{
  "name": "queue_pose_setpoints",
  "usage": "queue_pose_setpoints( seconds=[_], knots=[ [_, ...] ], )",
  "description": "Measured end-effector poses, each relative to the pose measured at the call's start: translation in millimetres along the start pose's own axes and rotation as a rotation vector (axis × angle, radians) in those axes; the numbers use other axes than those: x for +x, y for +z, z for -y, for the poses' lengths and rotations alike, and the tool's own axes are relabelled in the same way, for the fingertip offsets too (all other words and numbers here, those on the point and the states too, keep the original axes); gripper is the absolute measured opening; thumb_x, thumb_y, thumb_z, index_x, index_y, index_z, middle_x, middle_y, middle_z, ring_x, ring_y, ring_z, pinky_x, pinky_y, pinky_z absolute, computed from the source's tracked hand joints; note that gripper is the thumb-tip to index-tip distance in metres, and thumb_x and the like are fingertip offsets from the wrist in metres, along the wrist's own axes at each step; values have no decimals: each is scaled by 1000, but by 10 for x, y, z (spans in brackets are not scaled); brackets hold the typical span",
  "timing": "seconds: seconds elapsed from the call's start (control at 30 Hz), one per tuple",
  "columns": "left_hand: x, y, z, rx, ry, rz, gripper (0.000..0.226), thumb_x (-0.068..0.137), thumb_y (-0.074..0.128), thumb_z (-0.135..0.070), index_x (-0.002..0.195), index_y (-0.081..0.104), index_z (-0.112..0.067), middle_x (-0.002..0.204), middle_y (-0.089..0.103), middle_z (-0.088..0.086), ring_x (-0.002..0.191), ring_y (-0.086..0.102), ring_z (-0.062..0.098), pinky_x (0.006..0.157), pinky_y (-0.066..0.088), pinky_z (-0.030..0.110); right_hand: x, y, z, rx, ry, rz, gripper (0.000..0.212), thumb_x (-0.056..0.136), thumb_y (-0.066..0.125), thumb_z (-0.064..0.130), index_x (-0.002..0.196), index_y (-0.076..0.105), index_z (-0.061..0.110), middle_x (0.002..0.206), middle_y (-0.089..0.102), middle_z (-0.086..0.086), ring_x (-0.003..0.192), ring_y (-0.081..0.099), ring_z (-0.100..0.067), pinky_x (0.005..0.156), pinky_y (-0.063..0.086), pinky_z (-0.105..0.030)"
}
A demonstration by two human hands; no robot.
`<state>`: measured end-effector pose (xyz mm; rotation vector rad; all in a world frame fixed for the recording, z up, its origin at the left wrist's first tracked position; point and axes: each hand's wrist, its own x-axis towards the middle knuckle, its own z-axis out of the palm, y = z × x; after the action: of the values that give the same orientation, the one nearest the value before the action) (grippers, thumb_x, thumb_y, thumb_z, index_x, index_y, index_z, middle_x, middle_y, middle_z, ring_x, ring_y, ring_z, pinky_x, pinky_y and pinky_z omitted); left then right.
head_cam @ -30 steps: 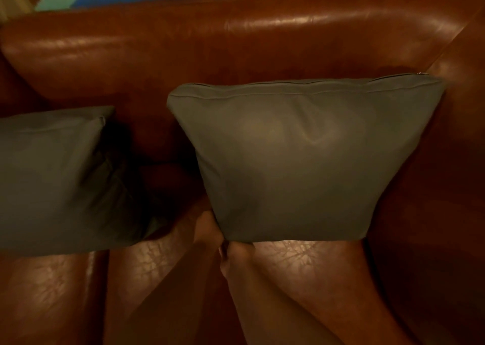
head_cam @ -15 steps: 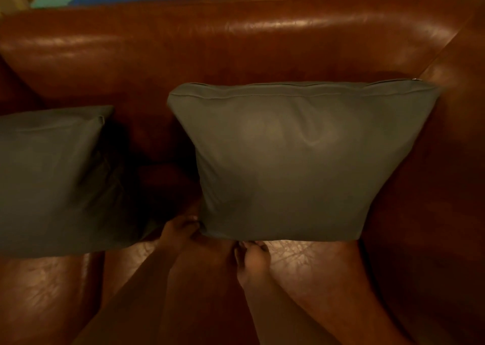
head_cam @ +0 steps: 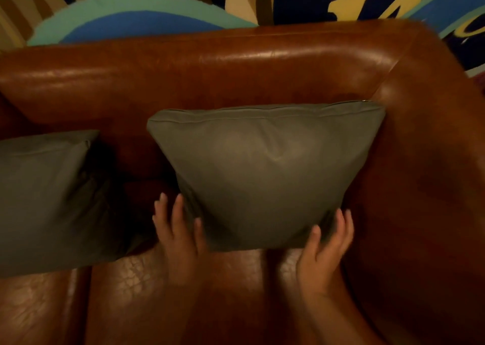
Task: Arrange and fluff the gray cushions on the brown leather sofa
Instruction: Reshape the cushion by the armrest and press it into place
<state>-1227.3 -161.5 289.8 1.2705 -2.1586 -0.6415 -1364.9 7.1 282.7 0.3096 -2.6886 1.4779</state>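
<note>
A gray cushion [head_cam: 265,171] stands upright against the backrest of the brown leather sofa [head_cam: 210,66], tucked into its right corner, zipper edge on top. My left hand [head_cam: 178,229] presses flat on the cushion's lower left corner, fingers spread. My right hand [head_cam: 328,242] cups the lower right corner with the thumb on the front face. A second gray cushion [head_cam: 47,200] leans on the backrest at the left, partly cut off by the frame edge.
The sofa's right armrest [head_cam: 425,161] rises directly beside the held cushion. Bare seat leather [head_cam: 126,292] lies in front of both cushions. A colourful patterned wall [head_cam: 136,11] shows behind the backrest.
Both hands have moved apart from the middle of the cushion's bottom edge to its two lower corners. The view has tilted up, showing more of the wall.
</note>
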Motion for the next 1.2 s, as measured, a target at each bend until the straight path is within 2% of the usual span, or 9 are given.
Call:
queue_pose_setpoints(
  seconds=[0.07, 0.13, 0.33, 0.53, 0.73, 0.9, 1.0, 1.1, 1.2],
  knots=[
    [52, 50, -450, 78, 241, 26, 50, 99, 34, -38, 145, 29, -19, 154, 16, 19, 147, 4, 30, 118, 4, 49, 336, 8, 222, -120, -248, 71, 53, 100, 33, 37, 144, 30, 8, 156, 20, -18, 146, 12, -26, 120, 5, -35],
    [164, 146, -758, 186, 372, 73, 53, 98, 31, -44, 146, 29, -23, 155, 15, 17, 147, -2, 29, 117, -2, 53, 662, 123, 384, -219, -331, 142, 58, 99, 26, 48, 148, 25, 17, 158, 16, -16, 147, 5, -30, 118, -3, -44],
    [555, 476, -906, 478, 285, 119, 56, 97, 27, -52, 149, 23, -32, 159, 12, 13, 146, 2, 34, 113, 4, 62, 1223, 430, 608, -535, -474, 205, 55, 99, 24, 52, 149, 30, 29, 160, 17, -5, 148, 5, -34, 116, 2, -60],
    [721, 661, -828, 528, 265, 76, 57, 97, 31, -52, 150, 17, -36, 159, 10, 11, 146, 4, 34, 113, 1, 61, 1330, 598, 604, -643, -515, 189, 55, 99, 28, 51, 151, 23, 33, 160, 17, -2, 148, 5, -33, 115, 2, -62],
    [819, 611, -655, 501, 249, 88, 59, 95, 27, -56, 149, 13, -36, 159, 12, 12, 145, 5, 39, 113, 4, 62, 1496, 471, 527, -714, -609, 267, 57, 98, 18, 55, 151, 20, 33, 160, 18, -1, 148, 8, -32, 116, 1, -60],
    [951, 326, -410, 579, 162, 57, 62, 96, 25, -57, 150, 21, -28, 158, 12, 18, 144, 6, 43, 110, 6, 67, 1819, 221, 414, -769, -620, 292, 56, 99, 19, 49, 150, 28, 27, 158, 27, -1, 147, 17, -27, 115, 3, -60],
    [967, 124, -483, 560, 124, 1, 61, 98, 29, -49, 150, 23, -17, 157, 9, 23, 143, 4, 45, 110, 6, 67, 1988, -12, 346, -754, -523, 229, 57, 100, 15, 45, 149, 33, 20, 158, 27, -1, 148, 12, -25, 115, -2, -60],
    [946, 143, -856, 502, 215, -19, 64, 94, 32, -42, 149, 22, -11, 156, 11, 23, 143, 4, 41, 112, -2, 59, 1879, -28, 540, -665, -589, 189, 54, 101, 20, 39, 148, 31, 16, 158, 26, -2, 148, 10, -25, 116, -5, -55],
    [849, 416, -1238, 439, 491, 44, 62, 93, 32, -39, 147, 26, -6, 155, 20, 17, 143, 10, 32, 115, -4, 51, 1483, 241, 843, -539, -809, 304, 54, 96, 30, 30, 146, 36, 13, 155, 31, -5, 146, 19, -25, 117, 3, -51]
  ],
)
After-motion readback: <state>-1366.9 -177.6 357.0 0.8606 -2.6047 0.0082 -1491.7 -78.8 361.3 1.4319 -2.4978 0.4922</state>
